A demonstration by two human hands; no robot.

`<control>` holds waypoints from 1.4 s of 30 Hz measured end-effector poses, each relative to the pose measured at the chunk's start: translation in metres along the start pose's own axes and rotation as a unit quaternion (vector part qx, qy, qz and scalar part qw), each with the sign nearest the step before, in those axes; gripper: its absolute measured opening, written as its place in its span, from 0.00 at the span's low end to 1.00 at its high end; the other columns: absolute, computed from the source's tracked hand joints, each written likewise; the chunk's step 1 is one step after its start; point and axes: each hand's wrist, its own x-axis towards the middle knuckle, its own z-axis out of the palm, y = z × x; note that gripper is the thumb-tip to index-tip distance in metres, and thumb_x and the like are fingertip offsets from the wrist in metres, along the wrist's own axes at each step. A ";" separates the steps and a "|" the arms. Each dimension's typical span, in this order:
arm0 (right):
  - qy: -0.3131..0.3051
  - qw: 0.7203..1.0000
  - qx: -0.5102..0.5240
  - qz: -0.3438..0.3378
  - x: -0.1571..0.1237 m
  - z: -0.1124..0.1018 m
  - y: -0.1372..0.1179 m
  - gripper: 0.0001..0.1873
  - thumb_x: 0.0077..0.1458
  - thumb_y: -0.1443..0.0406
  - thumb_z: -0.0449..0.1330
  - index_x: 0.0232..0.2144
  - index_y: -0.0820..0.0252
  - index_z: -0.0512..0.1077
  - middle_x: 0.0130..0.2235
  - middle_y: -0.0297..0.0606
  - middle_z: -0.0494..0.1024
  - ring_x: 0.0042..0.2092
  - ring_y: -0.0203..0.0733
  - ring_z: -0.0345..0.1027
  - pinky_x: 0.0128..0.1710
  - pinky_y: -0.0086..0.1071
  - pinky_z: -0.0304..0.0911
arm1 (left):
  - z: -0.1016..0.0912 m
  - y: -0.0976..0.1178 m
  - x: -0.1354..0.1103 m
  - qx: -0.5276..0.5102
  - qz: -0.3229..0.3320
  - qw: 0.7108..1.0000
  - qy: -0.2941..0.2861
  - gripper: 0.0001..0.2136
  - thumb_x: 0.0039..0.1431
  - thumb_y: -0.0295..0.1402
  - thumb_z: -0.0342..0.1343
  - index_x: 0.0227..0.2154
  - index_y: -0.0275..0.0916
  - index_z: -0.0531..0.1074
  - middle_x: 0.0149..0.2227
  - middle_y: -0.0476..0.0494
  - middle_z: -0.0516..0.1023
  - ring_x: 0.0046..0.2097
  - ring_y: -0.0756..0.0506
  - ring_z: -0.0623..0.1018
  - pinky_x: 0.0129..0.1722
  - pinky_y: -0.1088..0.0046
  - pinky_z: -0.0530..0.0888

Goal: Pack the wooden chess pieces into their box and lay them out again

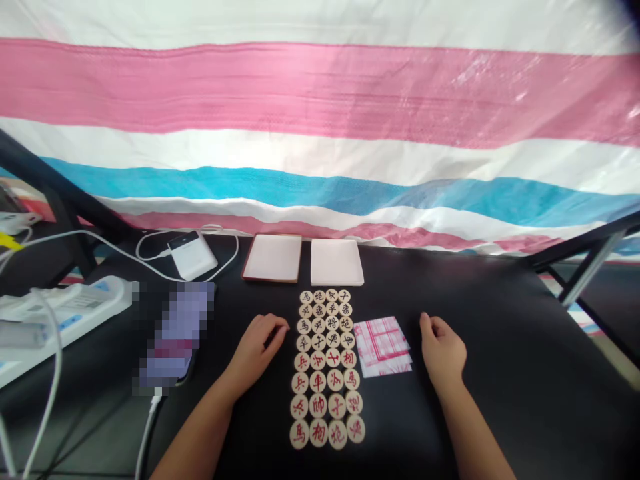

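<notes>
Your left hand (257, 350) and right hand (440, 353) rest empty and loosely curled on the table (505, 333), either side of xiangqi pieces (325, 360) laid four abreast in a long block running straight away from you. Your left fingertips sit just beside the block, nearer than your right hand, which a sheet of pink-checked paper (383, 347) separates from it.
</notes>
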 end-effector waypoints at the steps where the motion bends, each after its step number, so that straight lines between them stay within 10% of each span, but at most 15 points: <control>1: -0.002 1.000 0.012 -0.003 0.000 -0.001 0.001 0.21 0.52 0.53 0.49 0.14 0.58 0.60 0.14 0.30 0.60 0.19 0.33 0.54 0.21 0.28 0.47 | 0.000 0.000 0.000 0.000 0.004 1.000 0.002 0.08 0.60 0.36 0.44 0.32 0.41 0.67 0.33 0.46 0.73 0.36 0.46 0.69 0.38 0.68 0.67; 10: -0.055 0.982 0.122 -0.132 0.021 -0.005 -0.070 0.19 0.54 0.53 0.47 0.20 0.59 0.63 0.20 0.32 0.67 0.24 0.34 0.58 0.25 0.27 0.52 | 0.001 0.000 -0.001 0.005 0.032 0.999 0.013 0.08 0.60 0.35 0.44 0.32 0.40 0.67 0.33 0.46 0.73 0.36 0.45 0.70 0.38 0.67 0.67; 18: -0.107 0.982 -0.006 -0.156 0.037 0.036 -0.138 0.10 0.49 0.62 0.53 0.29 0.62 0.70 0.28 0.42 0.74 0.31 0.41 0.67 0.28 0.29 0.55 | 0.002 -0.004 -0.003 0.011 0.036 0.999 0.015 0.09 0.60 0.35 0.43 0.32 0.40 0.67 0.33 0.46 0.73 0.36 0.45 0.70 0.39 0.66 0.67; 36: -0.018 0.995 -0.002 -0.102 0.062 -0.016 -0.028 0.08 0.44 0.64 0.52 0.23 0.61 0.69 0.21 0.33 0.70 0.25 0.36 0.63 0.26 0.27 0.55 | 0.004 -0.009 0.000 0.030 0.052 0.998 0.026 0.11 0.59 0.38 0.43 0.33 0.40 0.68 0.33 0.46 0.74 0.36 0.45 0.71 0.39 0.67 0.67; 42: 0.034 0.996 0.002 -0.077 0.022 -0.017 -0.015 0.14 0.48 0.60 0.51 0.34 0.64 0.67 0.28 0.40 0.70 0.31 0.41 0.63 0.31 0.32 0.57 | 0.005 -0.011 0.001 0.042 0.048 0.998 0.017 0.11 0.59 0.39 0.43 0.34 0.40 0.68 0.34 0.45 0.74 0.36 0.44 0.71 0.39 0.67 0.67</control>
